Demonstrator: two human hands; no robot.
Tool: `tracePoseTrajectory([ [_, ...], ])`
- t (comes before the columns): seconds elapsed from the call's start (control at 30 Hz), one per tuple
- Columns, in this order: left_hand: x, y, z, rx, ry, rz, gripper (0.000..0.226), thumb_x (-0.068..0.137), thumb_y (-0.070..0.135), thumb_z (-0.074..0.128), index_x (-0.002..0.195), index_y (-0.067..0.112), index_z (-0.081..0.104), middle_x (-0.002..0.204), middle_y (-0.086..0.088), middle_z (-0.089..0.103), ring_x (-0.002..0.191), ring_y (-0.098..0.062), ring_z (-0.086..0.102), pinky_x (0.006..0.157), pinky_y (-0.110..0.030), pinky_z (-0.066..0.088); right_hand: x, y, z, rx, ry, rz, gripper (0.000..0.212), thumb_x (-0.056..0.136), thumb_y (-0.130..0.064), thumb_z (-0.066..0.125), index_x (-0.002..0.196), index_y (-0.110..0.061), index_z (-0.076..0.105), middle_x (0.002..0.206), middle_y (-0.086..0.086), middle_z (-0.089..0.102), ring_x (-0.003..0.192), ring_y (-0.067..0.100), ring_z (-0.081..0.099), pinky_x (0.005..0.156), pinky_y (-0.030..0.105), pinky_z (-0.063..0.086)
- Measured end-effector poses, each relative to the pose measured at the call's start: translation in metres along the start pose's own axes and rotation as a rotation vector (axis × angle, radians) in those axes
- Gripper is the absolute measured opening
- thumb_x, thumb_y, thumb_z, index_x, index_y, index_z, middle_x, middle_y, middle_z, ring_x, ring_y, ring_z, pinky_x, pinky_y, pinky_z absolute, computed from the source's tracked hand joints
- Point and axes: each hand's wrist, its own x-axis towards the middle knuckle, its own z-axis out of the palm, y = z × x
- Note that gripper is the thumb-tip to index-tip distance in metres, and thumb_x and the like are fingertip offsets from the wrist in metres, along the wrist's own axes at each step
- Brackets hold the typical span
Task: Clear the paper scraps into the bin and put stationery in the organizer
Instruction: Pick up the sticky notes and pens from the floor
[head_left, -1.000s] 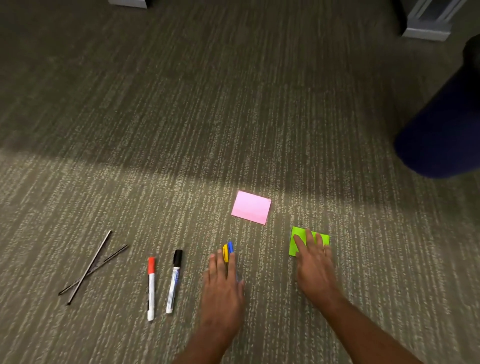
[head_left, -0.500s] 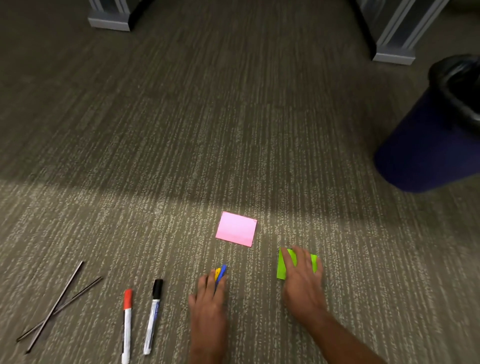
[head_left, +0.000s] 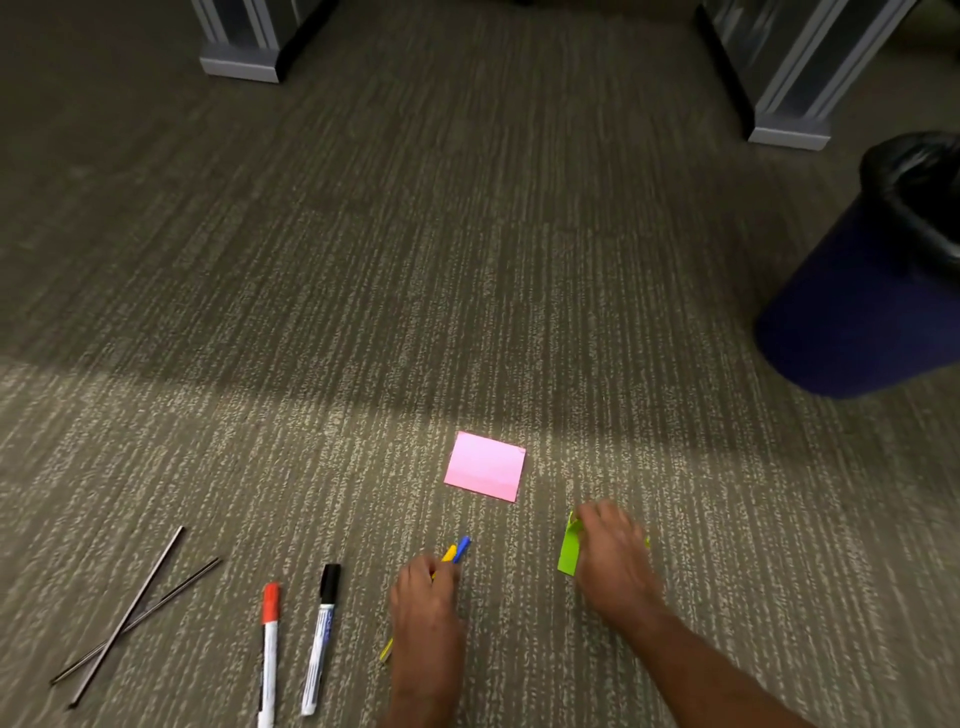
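On the carpet, my left hand (head_left: 426, 603) is closed around two pens (head_left: 457, 551), one yellow and one blue, whose capped tips stick out past my fingers. My right hand (head_left: 615, 564) pinches a green paper note (head_left: 569, 551), whose left edge is bent up off the floor. A pink paper note (head_left: 485, 466) lies flat just beyond both hands. To the left lie a red-capped marker (head_left: 269, 649) and a black-capped marker (head_left: 322, 634), side by side. The dark blue bin (head_left: 857, 312) with a black liner stands at the right.
Two thin dark rods (head_left: 130, 613) lie crossed at the far left. Grey furniture legs stand at the back left (head_left: 244, 52) and back right (head_left: 789, 104). No organizer is in view.
My left hand has curled shut around the two pens. My right hand went from lying flat on the green note to pinching it and lifting its edge. The view tilted up, showing more bin.
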Motion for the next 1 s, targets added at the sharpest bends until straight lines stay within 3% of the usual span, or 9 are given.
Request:
tracePoseTrajectory([
  [0.17,0.008,-0.001,-0.002,-0.032,0.003,-0.043,0.033,0.075,-0.012,0.069,0.094,0.014,0.064,0.089,0.002,0.057,0.078,-0.017,0.047,0.065,-0.031,0.046,0.018,-0.029,-0.006,0.226,0.098,-0.043,0.02,0.095,-0.011,0.049,0.106,-0.024,0.058,0.104,-0.008,0.054,0.098,0.016,0.047,0.087,0.034,0.038],
  [0.43,0.016,-0.01,-0.011,-0.016,-0.019,-0.075,0.035,0.079,-0.009,0.064,0.095,0.021,0.057,0.088,0.005,0.056,0.077,-0.017,0.046,0.067,-0.03,0.043,0.065,-0.096,-0.013,0.347,0.133,-0.153,0.021,0.094,-0.012,0.049,0.108,-0.024,0.06,0.111,-0.006,0.051,0.103,0.015,0.049,0.081,0.034,0.046],
  [0.5,0.021,-0.015,-0.017,-0.036,-0.014,-0.084,0.034,0.078,-0.009,0.064,0.094,0.02,0.056,0.086,0.004,0.055,0.074,-0.02,0.05,0.065,-0.032,0.046,0.073,-0.105,-0.009,0.289,0.073,-0.19,0.03,0.092,-0.007,0.052,0.114,-0.025,0.06,0.127,-0.004,0.049,0.118,0.018,0.047,0.093,0.038,0.047],
  [0.57,0.028,-0.017,-0.024,-0.056,-0.011,-0.107,0.026,0.084,-0.005,0.061,0.094,0.018,0.055,0.088,0.001,0.055,0.075,-0.024,0.055,0.065,-0.035,0.046,0.078,-0.109,-0.003,0.168,-0.018,-0.215,0.048,0.089,-0.005,0.056,0.13,-0.028,0.052,0.149,0.002,0.038,0.139,0.024,0.034,0.111,0.043,0.035],
  [0.63,0.035,-0.016,-0.028,-0.068,-0.007,-0.113,0.023,0.09,-0.003,0.056,0.101,0.018,0.052,0.095,-0.001,0.057,0.08,-0.024,0.059,0.068,-0.035,0.046,0.079,-0.108,0.004,0.061,-0.074,-0.236,0.057,0.092,-0.013,0.057,0.143,-0.028,0.037,0.157,0.006,0.029,0.146,0.026,0.022,0.118,0.047,0.022],
  [0.7,0.039,-0.017,-0.032,-0.099,0.001,-0.101,0.032,0.093,-0.003,0.052,0.114,0.021,0.048,0.109,0.0,0.059,0.088,-0.02,0.061,0.07,-0.028,0.043,0.077,-0.106,0.01,-0.002,-0.06,-0.256,0.063,0.094,-0.018,0.055,0.149,-0.025,0.026,0.156,0.005,0.029,0.146,0.026,0.023,0.12,0.047,0.02],
  [0.83,0.041,-0.022,-0.041,-0.065,-0.01,-0.054,0.085,0.084,-0.014,0.051,0.158,0.017,0.022,0.144,-0.002,0.051,0.109,-0.016,0.062,0.087,-0.028,0.053,0.079,-0.105,0.009,-0.029,-0.029,-0.254,0.069,0.091,-0.021,0.06,0.149,-0.023,0.024,0.148,0.005,0.037,0.137,0.024,0.032,0.115,0.046,0.027],
  [0.93,0.043,-0.021,-0.05,-0.01,-0.016,0.02,0.097,0.061,-0.024,0.066,0.15,0.005,0.04,0.122,-0.008,0.064,0.084,-0.015,0.063,0.067,-0.026,0.055,0.087,-0.108,0.003,-0.062,-0.064,-0.249,0.07,0.086,-0.027,0.066,0.146,-0.022,0.029,0.139,0.006,0.042,0.127,0.026,0.039,0.107,0.045,0.032],
  [1.0,0.046,-0.02,-0.056,0.056,0.021,0.061,0.093,0.049,-0.029,0.069,0.137,-0.002,0.055,0.107,-0.009,0.067,0.079,-0.016,0.063,0.061,-0.025,0.054,0.091,-0.111,0.0,-0.088,-0.099,-0.243,0.071,0.083,-0.025,0.069,0.144,-0.022,0.031,0.137,0.008,0.042,0.124,0.028,0.04,0.104,0.046,0.035],
])
